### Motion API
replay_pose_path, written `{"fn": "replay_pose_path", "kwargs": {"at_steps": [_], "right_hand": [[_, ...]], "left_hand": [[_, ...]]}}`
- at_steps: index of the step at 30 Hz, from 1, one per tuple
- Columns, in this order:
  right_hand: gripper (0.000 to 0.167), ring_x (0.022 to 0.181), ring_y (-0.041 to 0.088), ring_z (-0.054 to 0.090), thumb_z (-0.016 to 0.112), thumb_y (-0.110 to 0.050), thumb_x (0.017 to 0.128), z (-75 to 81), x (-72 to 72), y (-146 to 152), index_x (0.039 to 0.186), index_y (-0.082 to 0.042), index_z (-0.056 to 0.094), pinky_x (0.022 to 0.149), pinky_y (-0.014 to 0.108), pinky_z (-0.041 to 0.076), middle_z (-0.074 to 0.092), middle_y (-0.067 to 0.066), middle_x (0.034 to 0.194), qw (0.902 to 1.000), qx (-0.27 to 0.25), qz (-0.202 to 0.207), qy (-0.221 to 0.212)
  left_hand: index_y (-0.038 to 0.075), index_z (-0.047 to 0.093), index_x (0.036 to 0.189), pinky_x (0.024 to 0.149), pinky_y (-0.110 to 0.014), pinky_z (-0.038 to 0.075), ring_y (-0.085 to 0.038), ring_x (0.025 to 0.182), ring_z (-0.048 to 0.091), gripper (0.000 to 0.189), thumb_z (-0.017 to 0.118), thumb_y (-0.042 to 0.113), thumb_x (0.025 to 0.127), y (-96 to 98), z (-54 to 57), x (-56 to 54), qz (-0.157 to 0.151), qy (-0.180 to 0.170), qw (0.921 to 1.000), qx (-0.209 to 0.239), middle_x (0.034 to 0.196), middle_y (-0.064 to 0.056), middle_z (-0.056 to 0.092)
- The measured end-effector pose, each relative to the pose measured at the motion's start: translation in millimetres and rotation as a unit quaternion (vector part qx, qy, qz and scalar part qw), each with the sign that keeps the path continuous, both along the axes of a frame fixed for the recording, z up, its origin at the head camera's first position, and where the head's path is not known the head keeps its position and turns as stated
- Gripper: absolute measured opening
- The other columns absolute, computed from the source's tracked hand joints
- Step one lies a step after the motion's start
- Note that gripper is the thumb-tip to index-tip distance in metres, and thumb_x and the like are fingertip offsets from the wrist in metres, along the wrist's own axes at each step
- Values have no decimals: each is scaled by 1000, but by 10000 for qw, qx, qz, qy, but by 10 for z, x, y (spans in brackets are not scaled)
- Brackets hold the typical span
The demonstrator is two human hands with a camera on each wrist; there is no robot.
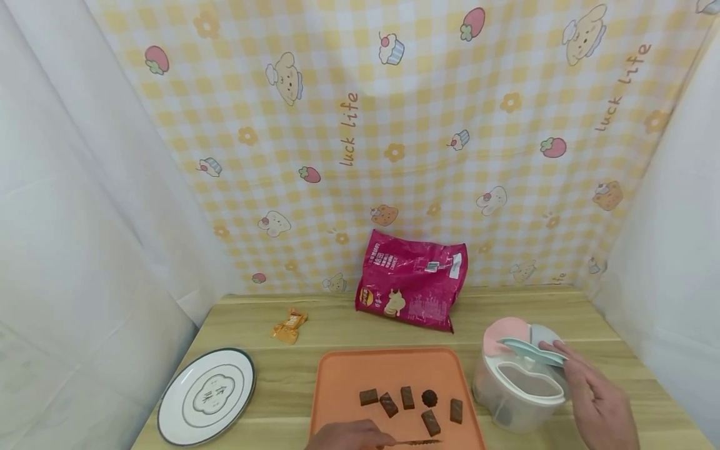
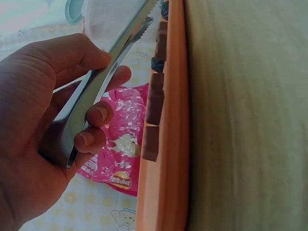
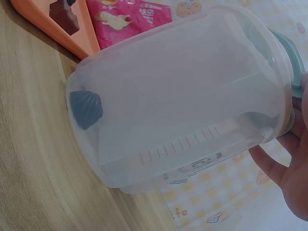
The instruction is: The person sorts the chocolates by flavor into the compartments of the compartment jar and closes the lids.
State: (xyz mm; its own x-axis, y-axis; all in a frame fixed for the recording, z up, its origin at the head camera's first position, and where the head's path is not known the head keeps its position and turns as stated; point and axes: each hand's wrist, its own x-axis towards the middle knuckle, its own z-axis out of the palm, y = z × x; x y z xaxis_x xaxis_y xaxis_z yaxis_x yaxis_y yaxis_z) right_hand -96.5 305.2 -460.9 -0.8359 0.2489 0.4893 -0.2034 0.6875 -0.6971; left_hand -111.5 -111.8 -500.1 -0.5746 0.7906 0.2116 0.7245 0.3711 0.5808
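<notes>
My left hand grips metal tongs with serrated tips, low over the orange tray; the tips hold nothing visible. On the tray lie several brown rectangular chocolates and a dark round ridged chocolate. To its right stands a clear plastic container with a pink, grey and green sectioned top. My right hand holds its pale green lid flap raised, baring one opening; the exact thumb contact is partly hidden. A dark ridged piece shows low inside the container.
A magenta snack bag leans against the checked cloth at the back. An orange-wrapped candy lies back left on the wooden table. At the left is a white plate with a dark rim. White curtains flank both sides.
</notes>
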Motion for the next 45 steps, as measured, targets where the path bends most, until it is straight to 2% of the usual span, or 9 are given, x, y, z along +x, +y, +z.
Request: {"fn": "replay_pose_path", "kwargs": {"at_steps": [4,8,20,23,26,31,38,42,45], "right_hand": [[33,123,-20,43,48,-20,111,0,-6,1,135,-13,70,96,0,28,55,-30,136,10000,45,7,4],[32,124,-18,44,49,-18,111,-9,-13,5,134,-12,71,97,1,28,58,-26,136,9999,48,68,96],[34,126,-18,43,47,-21,111,-5,-12,-5,135,-15,70,97,1,27,58,-25,137,10000,73,38,-27],[34,126,-18,43,47,-20,111,-7,-7,-6,135,-15,70,97,1,27,56,-26,138,10000,56,45,-11],[33,125,-18,43,48,-20,111,-6,-2,-8,135,-14,70,97,1,27,56,-27,138,10000,38,42,0],[34,125,-18,43,47,-20,111,-6,2,-6,135,-14,70,97,1,27,54,-28,138,10000,26,62,-36],[34,124,-20,42,47,-19,111,-6,7,11,136,-15,69,97,0,26,53,-28,139,10000,48,54,-43],[34,123,-20,42,47,-20,111,-1,0,1,135,-14,70,96,0,27,53,-29,138,10000,57,12,-18],[33,124,-20,43,48,-19,111,-1,-1,-6,135,-13,70,96,1,27,53,-29,138,10000,51,27,23]], "left_hand": [[27,75,117,66,-6,44,17,88,55,21,62,35,103,28,-150,64,72,235,9985,490,97,21,66],[28,76,112,64,-6,44,20,84,52,17,64,34,102,45,-200,79,172,278,9975,619,94,23,65],[31,77,109,61,-8,45,18,82,55,20,61,42,103,67,-139,97,282,-140,9990,308,95,27,64],[30,77,110,61,-8,46,18,84,56,19,61,39,104,67,-133,90,201,-109,9991,357,97,25,66],[22,76,115,64,-8,47,16,86,58,22,60,33,105,45,-119,61,33,189,9989,434,100,17,70],[12,73,124,69,-10,48,8,90,64,27,61,26,104,63,31,17,-9,716,9954,634,107,4,74],[20,72,128,60,-6,39,9,72,50,45,73,3,87,354,362,-20,451,1596,9796,1134,104,9,71],[23,71,128,60,-5,37,10,72,49,47,76,4,85,558,472,-63,609,1902,9713,1293,106,13,70],[23,70,128,56,-4,33,11,71,45,45,76,4,88,690,549,-81,721,1792,9718,1353,110,13,70]]}}
